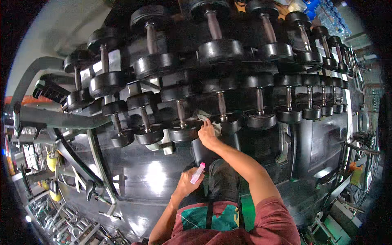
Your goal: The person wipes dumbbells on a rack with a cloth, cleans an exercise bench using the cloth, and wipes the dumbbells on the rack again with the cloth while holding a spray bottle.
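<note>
My right hand (208, 133) reaches forward to the lower tier of a dumbbell rack with a pale cloth (216, 128) in its fingers. Cloth and fingers are between two black dumbbells, one on the left (181, 114) and one on the right (222, 105); the cloth appears to touch the right one's near head. Closer to my body, my left hand (187, 182) grips a small translucent bottle with a pink top (198, 173), tilted up towards the rack. My fingers hide part of the bottle.
An upper tier of larger black dumbbells (214, 29) runs behind the lower one. A grey exercise machine frame (70, 118) stands at the left, with a flat black bench or pad (306, 147) to the right. Packs of plastic bottles (332, 20) sit beyond the rack.
</note>
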Demonstrator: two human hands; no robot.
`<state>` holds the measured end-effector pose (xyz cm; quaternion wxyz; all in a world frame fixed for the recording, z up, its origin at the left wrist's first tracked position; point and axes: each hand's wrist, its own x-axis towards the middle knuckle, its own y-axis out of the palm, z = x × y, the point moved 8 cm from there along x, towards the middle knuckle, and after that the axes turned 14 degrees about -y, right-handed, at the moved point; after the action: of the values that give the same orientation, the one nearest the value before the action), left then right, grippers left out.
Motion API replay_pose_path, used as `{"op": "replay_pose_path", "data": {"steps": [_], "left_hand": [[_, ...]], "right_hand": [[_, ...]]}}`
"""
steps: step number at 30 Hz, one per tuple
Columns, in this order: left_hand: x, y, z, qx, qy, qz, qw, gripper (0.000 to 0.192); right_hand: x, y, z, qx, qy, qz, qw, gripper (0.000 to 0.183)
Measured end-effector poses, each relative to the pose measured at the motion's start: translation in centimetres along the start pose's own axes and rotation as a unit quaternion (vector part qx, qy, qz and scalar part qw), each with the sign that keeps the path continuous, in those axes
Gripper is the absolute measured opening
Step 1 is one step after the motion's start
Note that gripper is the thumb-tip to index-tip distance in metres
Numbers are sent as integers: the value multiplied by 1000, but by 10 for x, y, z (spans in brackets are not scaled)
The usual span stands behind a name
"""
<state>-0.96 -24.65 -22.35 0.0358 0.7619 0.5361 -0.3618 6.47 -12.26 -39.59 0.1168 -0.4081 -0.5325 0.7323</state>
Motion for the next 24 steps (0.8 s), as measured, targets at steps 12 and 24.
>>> {"op": "replay_pose_path", "data": {"steps": [12, 24], "left_hand": [[-21, -23, 20, -23, -80, -26, 996, 19], [-20, 31, 21, -11, -111, -5, 994, 19]], "right_hand": [[-199, -21, -64, 227, 142, -368, 891, 36], [-161, 239, -79, 903, 237, -352, 67, 35]]}}
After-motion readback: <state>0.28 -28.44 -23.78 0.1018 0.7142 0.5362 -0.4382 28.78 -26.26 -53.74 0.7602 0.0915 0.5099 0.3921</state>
